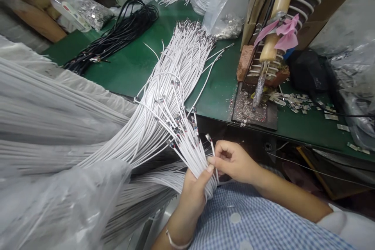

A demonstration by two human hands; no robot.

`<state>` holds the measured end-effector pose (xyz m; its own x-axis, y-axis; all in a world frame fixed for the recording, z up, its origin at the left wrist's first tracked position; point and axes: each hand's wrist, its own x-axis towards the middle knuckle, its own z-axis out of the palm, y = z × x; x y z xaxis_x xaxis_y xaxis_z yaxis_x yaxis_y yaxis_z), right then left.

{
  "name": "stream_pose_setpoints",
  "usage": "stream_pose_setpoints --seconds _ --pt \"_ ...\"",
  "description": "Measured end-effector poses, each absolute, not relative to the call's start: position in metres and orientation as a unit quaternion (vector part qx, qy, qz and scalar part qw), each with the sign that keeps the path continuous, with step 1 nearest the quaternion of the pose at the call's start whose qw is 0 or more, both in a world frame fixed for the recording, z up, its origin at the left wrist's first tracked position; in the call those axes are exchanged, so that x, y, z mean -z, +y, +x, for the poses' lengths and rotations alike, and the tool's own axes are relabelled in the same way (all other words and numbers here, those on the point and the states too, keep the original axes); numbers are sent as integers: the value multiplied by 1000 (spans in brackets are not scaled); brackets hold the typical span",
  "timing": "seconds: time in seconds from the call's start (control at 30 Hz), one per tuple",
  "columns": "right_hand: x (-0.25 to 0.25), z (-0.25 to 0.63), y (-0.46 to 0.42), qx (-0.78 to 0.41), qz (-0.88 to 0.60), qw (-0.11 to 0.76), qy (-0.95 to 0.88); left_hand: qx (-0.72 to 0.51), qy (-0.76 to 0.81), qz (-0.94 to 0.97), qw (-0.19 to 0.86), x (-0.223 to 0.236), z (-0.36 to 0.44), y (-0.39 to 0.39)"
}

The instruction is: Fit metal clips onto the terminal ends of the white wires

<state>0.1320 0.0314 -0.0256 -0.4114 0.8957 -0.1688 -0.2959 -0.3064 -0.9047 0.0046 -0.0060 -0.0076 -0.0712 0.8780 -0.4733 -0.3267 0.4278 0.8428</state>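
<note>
My left hand [193, 187] is wrapped around a bundle of white cables [191, 152], whose ends carry small metal connectors. Beside it, my right hand [234, 162] pinches one white cable [213, 152] between thumb and fingers, close to the bundle's right side. This single cable points up, with a metal connector [208, 137] at its tip. Behind the bundle, a larger heap of white cables [175, 66] lies across the green table [216, 101], connector ends toward the back. Part of the held bundle is hidden behind my fingers.
A soldering iron [268, 47] with a wooden handle hangs tip down over a dark plate [271, 119] strewn with solder bits. Loose metal connectors [301, 103] lie to its right. Black cables [117, 33], a bottle [68, 11] and plastic bags [225, 0] stand further back.
</note>
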Motion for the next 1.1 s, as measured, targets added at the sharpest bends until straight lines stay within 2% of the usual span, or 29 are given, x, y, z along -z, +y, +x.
stream_pose_setpoints --seconds 0.13,0.27,0.4,0.6,0.77,0.83,1.0,1.1 --pt "23 140 24 -703 -313 426 -475 -446 530 285 663 4 8 -3" --pt "19 151 21 -560 -341 444 -610 -438 508 289 683 2 9 2" --pt "14 168 20 -452 -385 445 -670 -411 499 293 704 0 10 8" --pt "13 206 11 -505 -361 456 -638 -410 474 302 718 -3 16 18" --pt "15 218 7 -384 -462 572 -559 -400 491 332 699 3 19 27" --pt "17 219 6 -349 -459 613 -540 -400 485 355 692 4 21 31" --pt "17 218 9 -406 -403 621 -535 -420 477 368 680 3 27 41" --pt "12 219 13 -352 -438 624 -543 -420 475 389 668 0 30 45"
